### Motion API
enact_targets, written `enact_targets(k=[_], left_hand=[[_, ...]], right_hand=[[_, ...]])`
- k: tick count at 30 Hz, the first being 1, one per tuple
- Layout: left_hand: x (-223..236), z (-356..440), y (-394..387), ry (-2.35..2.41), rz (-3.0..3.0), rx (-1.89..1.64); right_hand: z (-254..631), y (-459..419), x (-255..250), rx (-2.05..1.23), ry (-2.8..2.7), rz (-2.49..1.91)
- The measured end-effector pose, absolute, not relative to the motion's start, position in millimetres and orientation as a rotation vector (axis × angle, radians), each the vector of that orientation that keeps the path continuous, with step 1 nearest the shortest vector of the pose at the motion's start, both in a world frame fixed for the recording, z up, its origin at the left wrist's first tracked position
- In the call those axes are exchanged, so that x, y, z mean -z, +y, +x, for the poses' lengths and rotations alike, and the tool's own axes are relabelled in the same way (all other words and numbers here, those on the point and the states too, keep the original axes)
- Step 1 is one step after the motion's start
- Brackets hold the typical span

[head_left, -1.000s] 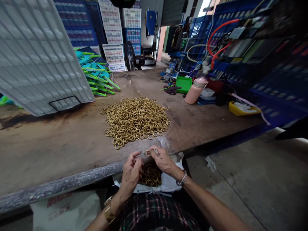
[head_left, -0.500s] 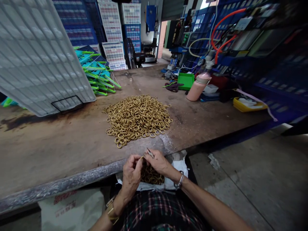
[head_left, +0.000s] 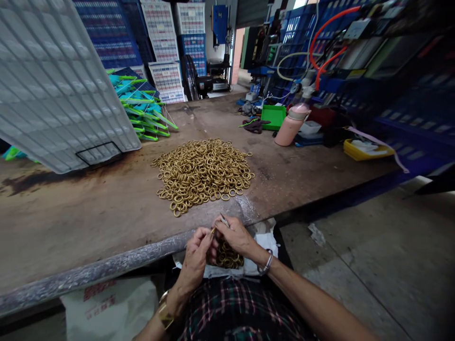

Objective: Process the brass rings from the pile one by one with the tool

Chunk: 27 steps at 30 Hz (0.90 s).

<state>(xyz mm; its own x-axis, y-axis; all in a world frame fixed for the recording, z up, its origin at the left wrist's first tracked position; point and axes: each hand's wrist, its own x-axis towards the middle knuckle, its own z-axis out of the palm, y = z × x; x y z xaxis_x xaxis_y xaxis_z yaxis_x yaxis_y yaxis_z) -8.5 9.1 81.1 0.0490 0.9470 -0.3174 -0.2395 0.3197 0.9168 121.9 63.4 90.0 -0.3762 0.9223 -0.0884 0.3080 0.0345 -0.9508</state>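
Observation:
Over the table's front edge, my left hand (head_left: 196, 253) pinches a brass ring (head_left: 213, 231) between thumb and fingers. My right hand (head_left: 239, 237) is closed around a small pointed metal tool (head_left: 224, 220) whose tip sticks up above the fingers; its exact kind is too small to tell. The right fingertips meet the ring next to the left ones. Below both hands, a white bag (head_left: 266, 242) on the lap holds more rings (head_left: 229, 255), partly hidden. A large heap of brass rings (head_left: 208, 173) lies on the table just beyond.
A white plastic crate (head_left: 71, 94) leans on the brown table (head_left: 117, 208) at left, beside green and turquoise hangers (head_left: 147, 111). Toward the back right stand a green tray (head_left: 273, 117), a pink bottle (head_left: 290, 128) and a yellow dish (head_left: 366, 150). A printed sack (head_left: 113, 308) is underneath.
Both hands have shifted slightly up and right and turned a little, with the ring still between them. The heap is unchanged; the view has moved slightly.

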Motion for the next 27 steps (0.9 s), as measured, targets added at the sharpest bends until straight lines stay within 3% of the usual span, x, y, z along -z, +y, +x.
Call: enact_targets(k=[7, 27], left_hand=[[-82, -9, 9, 1.204, 0.847, -1.113], [-82, -11, 5, 1.290, 1.158, -1.160]], right_hand=[[130, 56, -79, -0.929, -2.205, -1.165], [131, 55, -87, -0.709, -2.553, -1.237]])
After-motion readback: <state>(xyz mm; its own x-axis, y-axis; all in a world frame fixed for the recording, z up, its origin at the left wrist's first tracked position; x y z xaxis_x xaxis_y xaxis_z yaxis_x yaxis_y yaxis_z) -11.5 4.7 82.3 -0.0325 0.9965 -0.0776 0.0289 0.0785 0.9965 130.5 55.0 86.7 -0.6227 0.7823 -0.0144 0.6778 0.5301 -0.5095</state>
